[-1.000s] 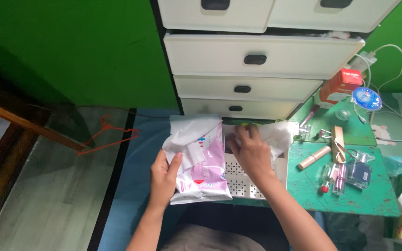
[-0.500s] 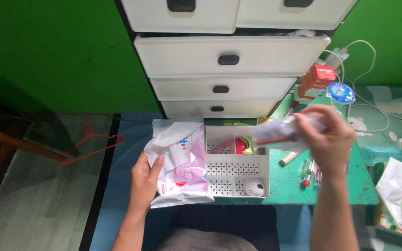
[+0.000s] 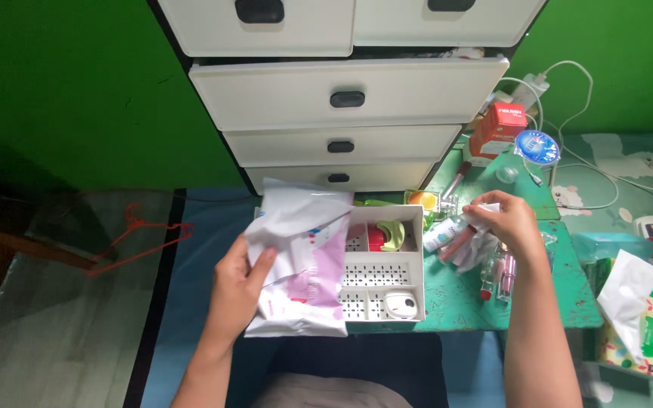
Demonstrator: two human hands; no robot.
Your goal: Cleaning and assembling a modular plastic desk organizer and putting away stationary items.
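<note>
My left hand (image 3: 239, 291) holds a white and pink plastic pouch (image 3: 300, 257), its top open, beside a white perforated organiser tray (image 3: 383, 272). The tray holds a red item, a green item and a small white oval piece (image 3: 400, 304). My right hand (image 3: 504, 223) is lowered over the small green table (image 3: 455, 302), closed on a crumpled white wrapper (image 3: 478, 245) with a pinkish tube in it. Small cosmetic tubes (image 3: 496, 276) lie under that hand.
A white drawer unit (image 3: 345, 91) stands behind the tray. A red box (image 3: 502, 128), a blue-lidded round container (image 3: 536, 146) and white cables (image 3: 576, 162) sit at the back right. A tissue pack (image 3: 636, 310) lies far right, a red hanger (image 3: 141, 234) on the floor left.
My right hand pulled a tube out of the pouch, lifted it to the right, then brought it down onto the green table. The left hand keeps hold of the pouch.
</note>
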